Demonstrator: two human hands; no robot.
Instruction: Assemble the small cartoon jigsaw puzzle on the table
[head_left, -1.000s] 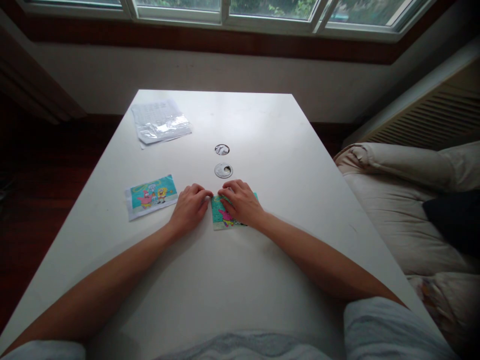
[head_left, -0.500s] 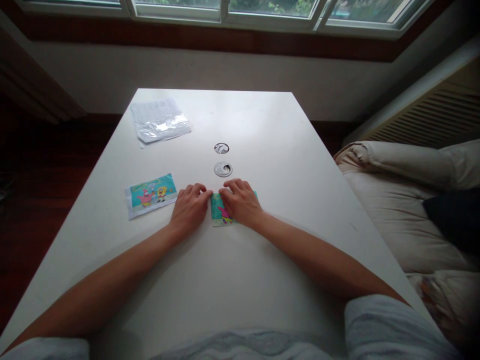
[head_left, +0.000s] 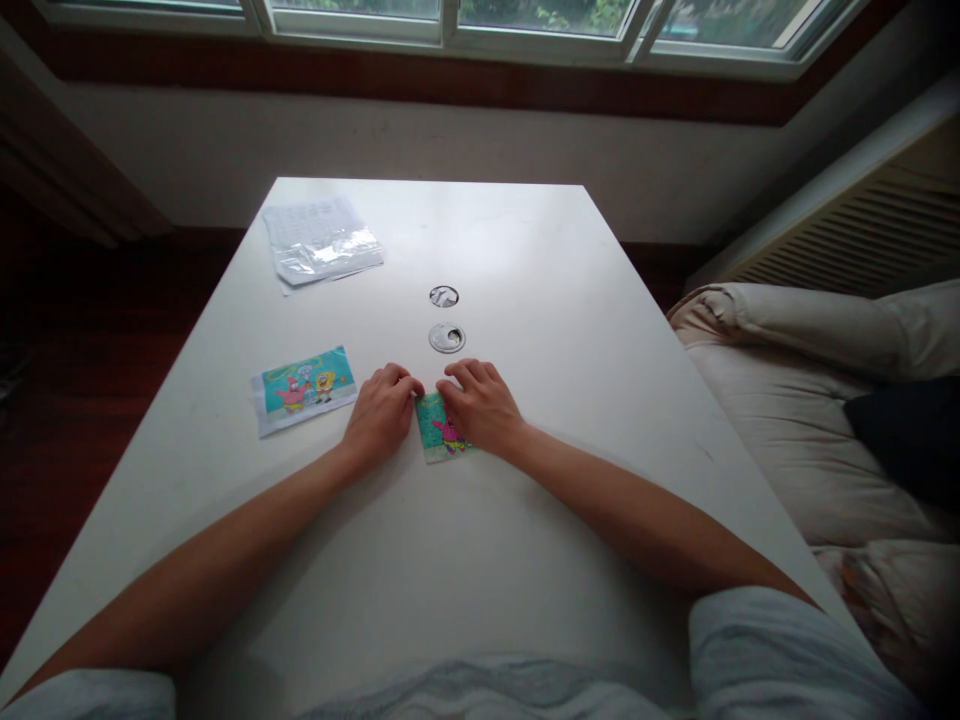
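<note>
A small colourful cartoon puzzle (head_left: 438, 434) lies flat on the white table (head_left: 480, 560), mostly covered by my hands. My left hand (head_left: 380, 415) rests at its left edge with fingers curled and fingertips pressed against that edge. My right hand (head_left: 481, 405) lies on top of the puzzle with fingers bent, pressing it down; only the puzzle's lower left part shows. To the left lies a cartoon picture card (head_left: 304, 387), apart from both hands.
A clear plastic bag on a printed sheet (head_left: 321, 243) lies at the table's far left. Two round cable holes (head_left: 446, 337) sit just beyond my hands. A cushioned sofa (head_left: 825, 390) stands at the right, windows (head_left: 450, 20) beyond the table.
Both hands have drawn closer together over the puzzle. Less of the puzzle shows now; its right part is covered by my right hand.
</note>
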